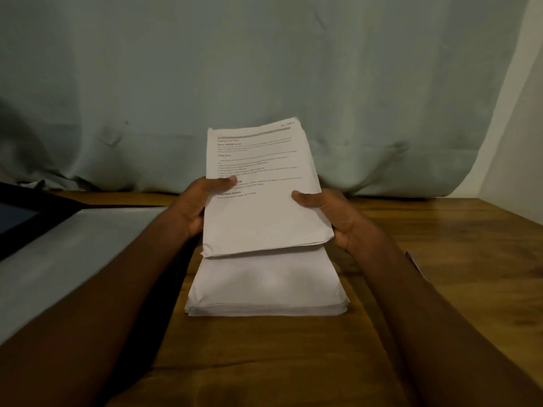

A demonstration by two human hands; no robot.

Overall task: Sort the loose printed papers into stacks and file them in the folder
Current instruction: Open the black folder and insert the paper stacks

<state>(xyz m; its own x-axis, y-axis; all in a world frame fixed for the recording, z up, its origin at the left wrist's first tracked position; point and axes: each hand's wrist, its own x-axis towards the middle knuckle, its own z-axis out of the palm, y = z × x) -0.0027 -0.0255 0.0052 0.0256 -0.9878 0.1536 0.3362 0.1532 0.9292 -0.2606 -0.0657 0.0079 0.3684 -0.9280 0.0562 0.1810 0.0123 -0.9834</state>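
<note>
Head view, looking down on a wooden table point(440, 259). At frame centre, a bundle of printed papers point(261, 195) held up off the table, tilted toward the camera, top sheet carrying lines of text too blurred to read. On the bundle's left edge, left hand point(199, 207) clamped: thumb point(223, 182) pressed flat across the front of the top sheet, other fingers hidden behind the pages. On the right edge, right hand point(329, 212) clamped likewise, thumb point(302, 198) lying on the page face, remaining fingers curled out of sight underneath. Just below the bundle, lower centre of frame, a second stack of white papers point(267, 289) lying flat on the wood, its far edge covered by the held bundle. At left of frame, a pale grey flat sheet or cover point(64, 251) on the table; at the far left edge, a dark flat object point(20, 218), identity unclear. Across the upper frame, a pale green curtain point(264, 69) hanging down to the table's back edge.
</note>
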